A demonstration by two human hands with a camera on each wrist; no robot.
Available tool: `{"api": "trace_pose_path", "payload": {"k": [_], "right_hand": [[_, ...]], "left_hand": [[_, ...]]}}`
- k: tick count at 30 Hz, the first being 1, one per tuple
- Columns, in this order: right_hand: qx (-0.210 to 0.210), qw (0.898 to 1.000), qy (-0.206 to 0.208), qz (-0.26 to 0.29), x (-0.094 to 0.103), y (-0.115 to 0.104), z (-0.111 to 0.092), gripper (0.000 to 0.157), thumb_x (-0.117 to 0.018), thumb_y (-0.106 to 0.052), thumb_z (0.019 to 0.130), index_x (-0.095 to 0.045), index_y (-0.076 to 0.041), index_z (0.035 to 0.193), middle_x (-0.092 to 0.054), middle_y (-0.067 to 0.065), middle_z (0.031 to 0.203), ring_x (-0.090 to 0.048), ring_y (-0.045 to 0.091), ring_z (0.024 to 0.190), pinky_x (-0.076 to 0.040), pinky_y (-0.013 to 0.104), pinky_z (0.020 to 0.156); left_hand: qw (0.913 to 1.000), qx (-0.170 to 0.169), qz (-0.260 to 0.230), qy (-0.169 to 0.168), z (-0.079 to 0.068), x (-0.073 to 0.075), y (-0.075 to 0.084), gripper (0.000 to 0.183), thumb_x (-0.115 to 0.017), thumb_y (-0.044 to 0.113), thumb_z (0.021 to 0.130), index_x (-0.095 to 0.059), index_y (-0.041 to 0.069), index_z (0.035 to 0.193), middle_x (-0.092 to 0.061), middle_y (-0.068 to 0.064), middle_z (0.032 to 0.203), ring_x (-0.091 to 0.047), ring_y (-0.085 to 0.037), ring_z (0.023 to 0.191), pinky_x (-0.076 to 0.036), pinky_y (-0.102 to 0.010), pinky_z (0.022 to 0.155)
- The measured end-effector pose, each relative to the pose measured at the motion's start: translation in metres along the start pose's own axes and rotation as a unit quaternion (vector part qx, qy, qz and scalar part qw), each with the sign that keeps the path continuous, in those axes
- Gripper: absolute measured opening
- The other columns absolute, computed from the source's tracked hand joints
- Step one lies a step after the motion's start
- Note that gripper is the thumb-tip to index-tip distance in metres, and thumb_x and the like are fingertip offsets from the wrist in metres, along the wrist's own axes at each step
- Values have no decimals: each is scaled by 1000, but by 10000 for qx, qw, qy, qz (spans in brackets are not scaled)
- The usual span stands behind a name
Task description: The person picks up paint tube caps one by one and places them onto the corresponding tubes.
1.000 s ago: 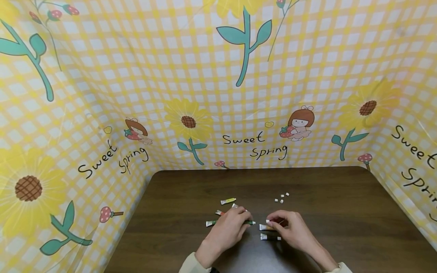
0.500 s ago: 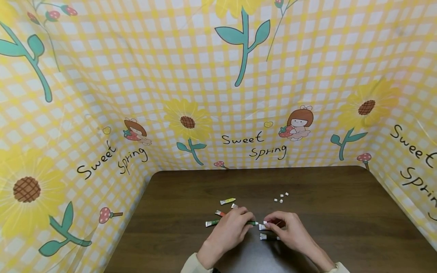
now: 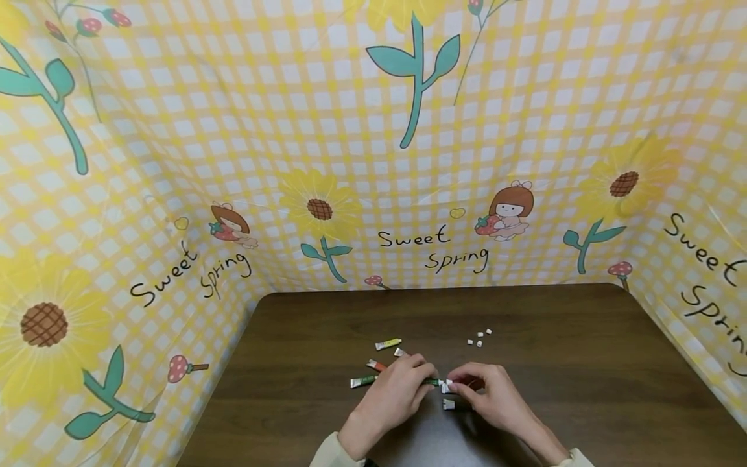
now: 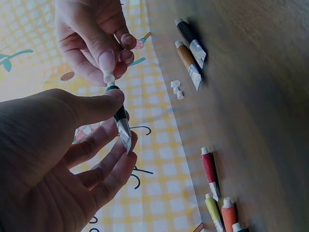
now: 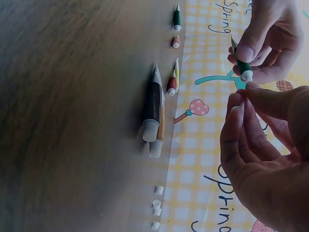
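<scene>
My left hand (image 3: 397, 392) holds a small green paint tube (image 4: 121, 115) between thumb and fingers, its nozzle pointing toward my right hand (image 3: 493, 392). A small white cap (image 4: 109, 78) is pinched between the right thumb and fingers. In the left wrist view the cap meets the nozzle end; whether it is threaded on, I cannot tell. The right wrist view shows the same tube's white shoulder (image 5: 246, 76) touching the right fingertips. Beneath the right hand lie a black tube (image 5: 152, 106) and an ochre tube (image 4: 187, 56), both capped and partly covered in the head view.
Several loose white caps (image 3: 480, 344) lie beyond my right hand on the dark wooden table (image 3: 292, 415). To the left are a yellow tube (image 3: 388, 344), an orange tube (image 3: 376, 366), a red tube (image 4: 208, 166) and another green tube (image 3: 363, 382). Checked cloth (image 3: 350, 130) surrounds the table.
My right hand has moved slightly left with the white cap, closing the gap to the green tube's nozzle. The left hand shifts a little right; the tubes on the table stay put.
</scene>
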State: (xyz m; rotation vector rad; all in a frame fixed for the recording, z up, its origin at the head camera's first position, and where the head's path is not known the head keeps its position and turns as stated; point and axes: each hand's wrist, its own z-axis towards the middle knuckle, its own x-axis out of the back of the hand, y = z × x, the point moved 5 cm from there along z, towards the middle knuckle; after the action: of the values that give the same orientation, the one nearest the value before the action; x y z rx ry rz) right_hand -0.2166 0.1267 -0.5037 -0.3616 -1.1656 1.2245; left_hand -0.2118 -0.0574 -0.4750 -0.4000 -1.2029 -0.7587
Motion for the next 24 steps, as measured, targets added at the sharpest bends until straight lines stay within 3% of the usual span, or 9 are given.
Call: {"api": "trace_pose_path", "payload": {"k": [4,8,14,21,24], "right_hand": [[126,9998,172,-42,0,0,1,9,-83,-4,91,-81,-11,97,-79,-3,90,-68,0,78,-60,27,65],[86,9999,65,-23,-2,2,0,9,-83,-6,92,-81,-13,98,-79,-4,92,-68,0,79,-60,26,66],[92,10000,-28,-7,-5,3,0,12,-83,-5,92,-81,-16,98,-79,-5,92,-69,0,80,-60,26,67],[37,10000,-32,-33,-5,1,0,9,-83,-7,93,-81,-14,98,-80,-2,93,-69,-1,80,-61,25,68],[-8,10000,-69,21,-5,1,0,7,-82,-8,94,-81,-13,98,-80,-1,94,-69,0,81,-61,26,68]], "left_hand": [[10000,-41,-54,-32,2,-1,1,9,-78,22,99,-76,21,108,-70,7,106,-68,-10,97,-57,-30,97],[9999,-89,-126,-66,3,-3,1,10,-78,21,99,-76,20,108,-71,6,106,-69,-10,99,-56,-35,104],[9998,-161,-130,27,3,-4,1,10,-79,20,98,-76,20,108,-70,7,105,-67,-7,95,-55,-26,92],[9997,-85,-222,-34,3,-3,2,9,-77,20,100,-76,20,109,-71,7,106,-69,-6,98,-56,-34,103],[9998,-67,-198,-34,3,-3,2,8,-77,21,100,-76,21,109,-71,7,106,-69,-7,97,-56,-32,100]]}}
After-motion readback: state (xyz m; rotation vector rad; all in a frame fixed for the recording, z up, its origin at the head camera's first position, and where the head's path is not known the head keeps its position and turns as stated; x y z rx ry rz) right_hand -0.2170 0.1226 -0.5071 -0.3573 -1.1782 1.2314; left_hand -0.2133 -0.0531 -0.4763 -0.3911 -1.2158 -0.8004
